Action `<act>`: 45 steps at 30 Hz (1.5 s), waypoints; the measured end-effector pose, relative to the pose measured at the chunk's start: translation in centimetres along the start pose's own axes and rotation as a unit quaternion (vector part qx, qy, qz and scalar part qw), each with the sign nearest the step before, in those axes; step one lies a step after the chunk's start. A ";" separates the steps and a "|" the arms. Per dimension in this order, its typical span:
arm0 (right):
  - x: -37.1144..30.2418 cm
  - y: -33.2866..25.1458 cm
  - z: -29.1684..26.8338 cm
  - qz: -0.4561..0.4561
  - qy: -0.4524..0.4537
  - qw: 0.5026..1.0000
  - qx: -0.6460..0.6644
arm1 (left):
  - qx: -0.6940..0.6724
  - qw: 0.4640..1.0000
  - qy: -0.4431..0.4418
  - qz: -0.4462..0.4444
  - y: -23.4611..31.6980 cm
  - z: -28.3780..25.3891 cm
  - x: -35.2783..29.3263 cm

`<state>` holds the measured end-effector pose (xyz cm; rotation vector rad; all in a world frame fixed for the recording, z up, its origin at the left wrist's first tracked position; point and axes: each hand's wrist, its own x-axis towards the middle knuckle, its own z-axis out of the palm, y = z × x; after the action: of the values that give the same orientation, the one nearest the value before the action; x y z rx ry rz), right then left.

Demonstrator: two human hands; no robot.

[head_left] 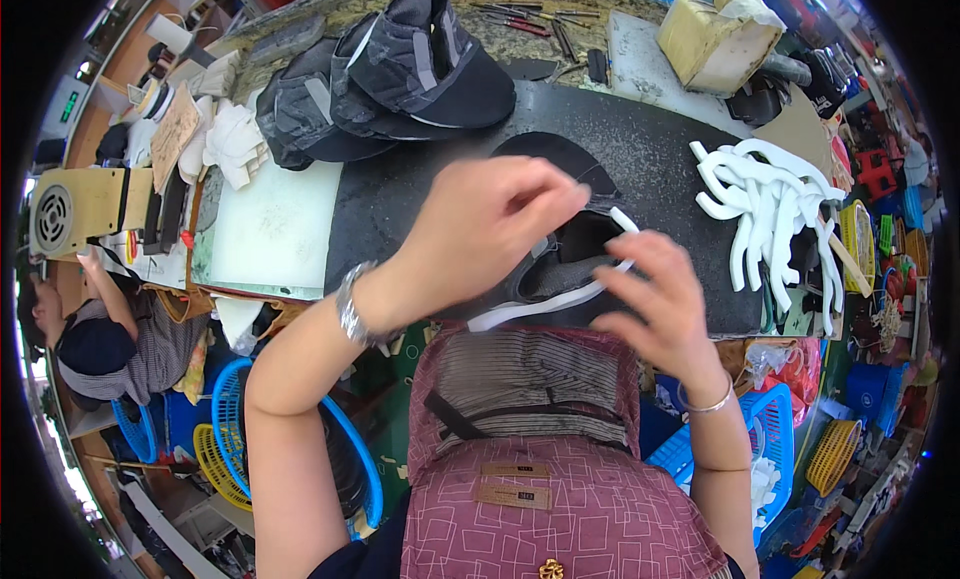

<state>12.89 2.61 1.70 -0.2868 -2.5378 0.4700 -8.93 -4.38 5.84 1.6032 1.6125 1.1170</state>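
My left hand (485,229) and my right hand (655,294) are together over a dark cap (570,254) lying on the black mat (640,149) of the worktable. Both hold the cap and a curved white strip (545,304) that runs along its lower edge from under my left wrist up to my right fingertips. A bracelet is on each wrist. The middle of the cap is hidden behind my left hand.
A stack of finished dark caps (390,74) sits at the back of the table. A pile of white curved strips (775,209) lies to the right. A white board (265,229) lies left, a sponge block (710,39) far right. Another person (95,329) sits at left; blue baskets (235,429) stand below.
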 end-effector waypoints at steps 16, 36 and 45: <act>2.7 -3.0 4.1 0.046 -0.045 0.997 0.037 | -0.054 0.995 0.080 -0.011 -6.6 1.7 -8.4; 0.0 -1.7 -0.5 0.043 -0.137 0.988 -0.055 | 0.037 0.935 -0.159 0.316 -5.4 5.4 0.0; 7.3 -0.2 -3.5 0.112 -0.041 0.988 0.099 | 0.466 0.729 0.059 0.498 1.4 8.2 -3.9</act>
<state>8.73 5.48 7.99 -0.4884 -2.5245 0.8307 -0.78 -7.09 2.67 3.3962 1.4085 0.8255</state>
